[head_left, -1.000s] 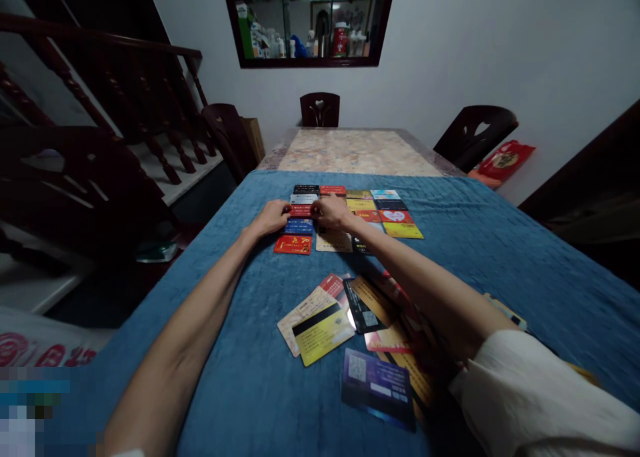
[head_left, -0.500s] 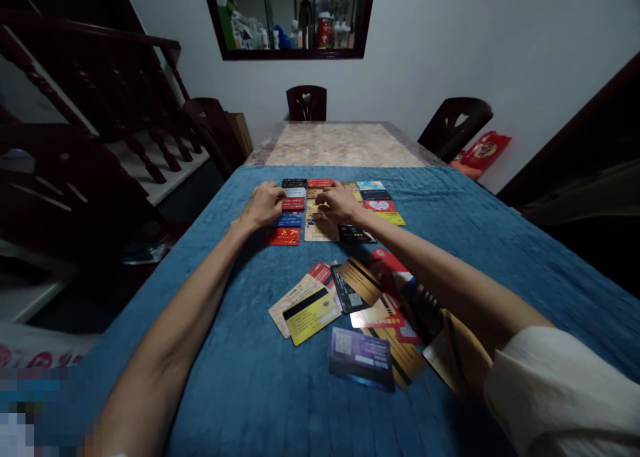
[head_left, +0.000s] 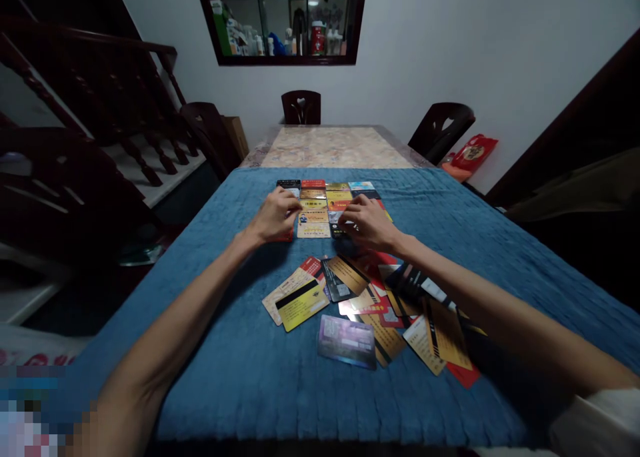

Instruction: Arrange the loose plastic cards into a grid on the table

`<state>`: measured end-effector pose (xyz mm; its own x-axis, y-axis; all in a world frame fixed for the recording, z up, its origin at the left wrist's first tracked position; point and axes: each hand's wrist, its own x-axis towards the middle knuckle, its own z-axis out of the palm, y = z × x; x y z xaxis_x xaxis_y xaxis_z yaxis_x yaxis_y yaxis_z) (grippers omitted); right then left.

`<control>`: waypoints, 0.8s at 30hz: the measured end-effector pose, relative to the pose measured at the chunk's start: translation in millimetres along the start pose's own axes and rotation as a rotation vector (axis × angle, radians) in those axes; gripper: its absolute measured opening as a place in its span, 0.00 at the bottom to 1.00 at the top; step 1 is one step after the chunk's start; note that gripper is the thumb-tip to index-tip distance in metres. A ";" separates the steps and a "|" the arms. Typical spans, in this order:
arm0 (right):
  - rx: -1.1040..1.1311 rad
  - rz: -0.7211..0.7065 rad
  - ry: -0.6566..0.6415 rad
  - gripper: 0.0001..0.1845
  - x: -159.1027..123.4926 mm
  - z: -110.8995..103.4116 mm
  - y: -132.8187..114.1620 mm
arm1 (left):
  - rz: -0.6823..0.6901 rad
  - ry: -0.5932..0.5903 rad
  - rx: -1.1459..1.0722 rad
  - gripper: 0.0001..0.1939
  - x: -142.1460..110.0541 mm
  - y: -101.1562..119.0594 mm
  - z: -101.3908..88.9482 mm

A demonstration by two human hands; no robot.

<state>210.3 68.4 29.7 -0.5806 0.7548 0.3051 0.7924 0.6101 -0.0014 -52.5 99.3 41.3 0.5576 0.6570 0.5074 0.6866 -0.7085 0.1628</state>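
Observation:
On the blue cloth (head_left: 210,350) lies a block of plastic cards in rows, including a red card (head_left: 313,184) and a beige card (head_left: 313,231). My left hand (head_left: 275,213) rests over the block's left column, fingers bent and apart, fingertips at a yellow card (head_left: 313,205). Over the right side of the block is my right hand (head_left: 367,222), its bent fingers spread above a black card (head_left: 337,231). Both hands hide some cards. Closer to me is a loose, overlapping pile with a yellow striped card (head_left: 303,305) and a purple card (head_left: 347,341).
Beyond the cloth, the table (head_left: 335,147) has a patterned top. Dark wooden chairs stand around it, one at the far end (head_left: 301,108) and one at right (head_left: 440,133). A red bag (head_left: 475,152) is by the right wall. Stair railings (head_left: 120,110) rise at left.
My right hand has moved right, from the middle columns to the right-hand ones, uncovering the middle cards. My left hand has shifted slightly right and lower over the left column.

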 end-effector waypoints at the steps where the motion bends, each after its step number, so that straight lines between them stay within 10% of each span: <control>1: 0.016 -0.032 0.016 0.13 -8.3 -0.2 0.2 | 0.025 -0.002 -0.031 0.09 -3.1 6.4 1.2; 12: 0.085 -0.174 0.159 0.08 -71.9 4.5 -9.8 | 0.204 -0.217 -0.256 0.12 -37.1 72.4 25.8; 24: 0.113 -0.185 0.031 0.17 -89.6 -0.1 -31.3 | 0.169 -0.419 -0.234 0.21 -53.6 84.9 28.3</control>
<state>237.5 -18.3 2.5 -0.7070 0.6207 0.3390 0.6456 0.7621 -0.0488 -10.9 11.2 4.0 0.8242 0.5410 0.1675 0.4744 -0.8211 0.3174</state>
